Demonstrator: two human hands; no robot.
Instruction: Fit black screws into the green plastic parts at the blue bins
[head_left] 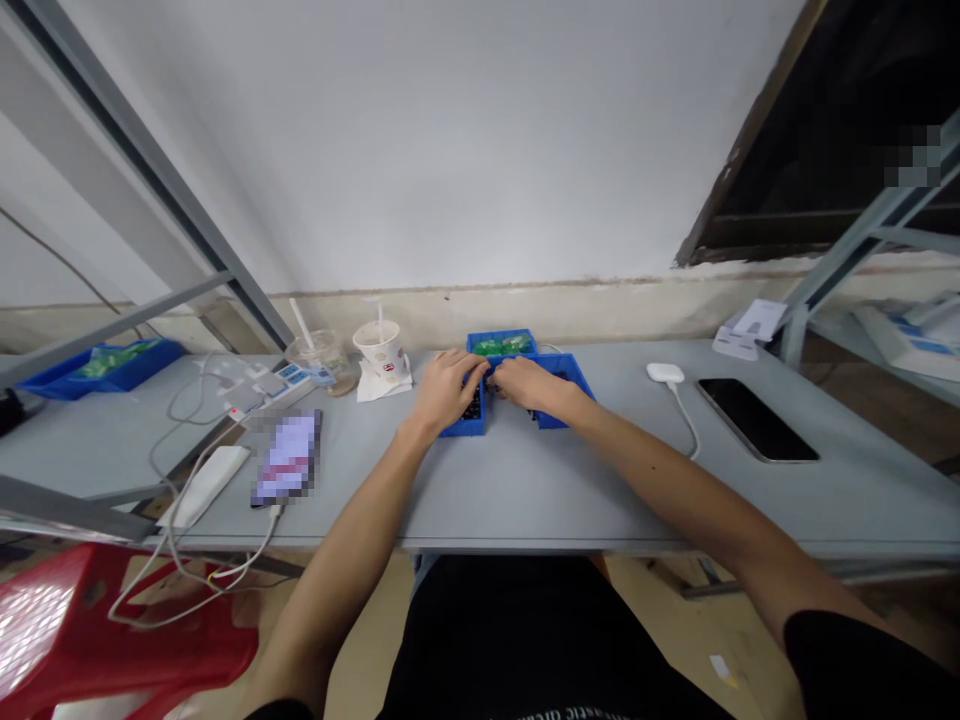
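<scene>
My left hand (448,388) is over the left blue bin (466,428), which holds small black parts (472,408). Its fingers are bent together toward my right hand (523,382). The right hand is closed, its fingertips almost meeting the left ones at the bins' inner edges. Something small and dark shows at the fingertips, too small to make out. Beneath the right hand and wrist is the right blue bin (577,375), partly covered, with dark pieces inside. Just behind both hands stands another blue bin (501,335) with green pieces (499,346) in it.
On the grey table (517,500), a paper cup (381,350) and a plastic cup (330,365) stand left, near a power strip (262,395), cables and a purple phone (289,455). Rightward lie a white earbud case (664,373) and a black phone (757,418). A red stool (97,630) stands lower left.
</scene>
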